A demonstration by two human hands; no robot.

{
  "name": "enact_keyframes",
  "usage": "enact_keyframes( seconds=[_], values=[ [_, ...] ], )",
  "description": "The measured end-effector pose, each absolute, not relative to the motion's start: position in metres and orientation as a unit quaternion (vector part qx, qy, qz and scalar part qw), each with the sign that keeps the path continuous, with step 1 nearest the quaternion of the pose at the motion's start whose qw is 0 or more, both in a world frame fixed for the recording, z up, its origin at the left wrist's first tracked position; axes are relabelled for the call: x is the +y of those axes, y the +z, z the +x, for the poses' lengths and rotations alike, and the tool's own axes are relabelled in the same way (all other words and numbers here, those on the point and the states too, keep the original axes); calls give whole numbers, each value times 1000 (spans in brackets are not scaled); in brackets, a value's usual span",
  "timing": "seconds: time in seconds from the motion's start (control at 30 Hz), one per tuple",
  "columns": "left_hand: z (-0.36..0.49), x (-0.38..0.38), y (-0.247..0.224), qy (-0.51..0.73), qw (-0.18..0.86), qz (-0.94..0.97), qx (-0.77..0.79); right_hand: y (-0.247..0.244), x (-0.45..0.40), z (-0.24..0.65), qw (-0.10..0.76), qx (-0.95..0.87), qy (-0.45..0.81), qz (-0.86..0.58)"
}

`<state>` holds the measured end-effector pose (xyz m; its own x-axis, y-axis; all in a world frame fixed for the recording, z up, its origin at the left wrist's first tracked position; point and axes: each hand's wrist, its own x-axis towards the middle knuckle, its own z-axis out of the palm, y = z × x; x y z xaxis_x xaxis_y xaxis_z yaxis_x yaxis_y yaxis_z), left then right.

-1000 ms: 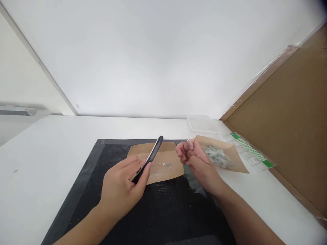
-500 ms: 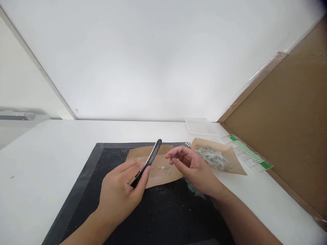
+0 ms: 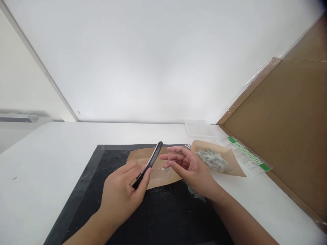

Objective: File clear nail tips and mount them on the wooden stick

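My left hand (image 3: 124, 190) is closed round a black, slightly curved nail file (image 3: 154, 154) with a pale edge, its far end tilted up and to the right. To its right, my right hand (image 3: 190, 168) is bent with thumb and index fingertip close together. Between those fingertips shows a small clear piece (image 3: 169, 160), too faint to name exactly. Beneath both hands lies a sheet of brown paper (image 3: 143, 154) with a few tiny whitish bits (image 3: 162, 169) on it. The sheet rests on a black mat (image 3: 163, 211).
At the right, another brown paper (image 3: 236, 163) bears a heap of clear, greyish pieces (image 3: 213, 160). Beyond it lies a clear compartment case (image 3: 251, 158) with green strips, beside a cardboard panel (image 3: 286, 136). A clear shallow tray (image 3: 200, 128) stands by the white back wall.
My right hand has shifted slightly left, its fingertips nearer the nail file, and a clear piece now shows at them. My left hand keeps its hold on the file.
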<state>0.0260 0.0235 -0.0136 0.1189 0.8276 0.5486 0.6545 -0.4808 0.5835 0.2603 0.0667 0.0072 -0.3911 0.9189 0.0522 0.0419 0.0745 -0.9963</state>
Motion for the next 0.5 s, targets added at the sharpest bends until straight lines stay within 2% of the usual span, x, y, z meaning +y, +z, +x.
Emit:
enact_keyframes(
  seconds=[0.5],
  values=[
    [26,25,-15,435,106,743,497,5,69,260,375,-627,544,-413]
  ],
)
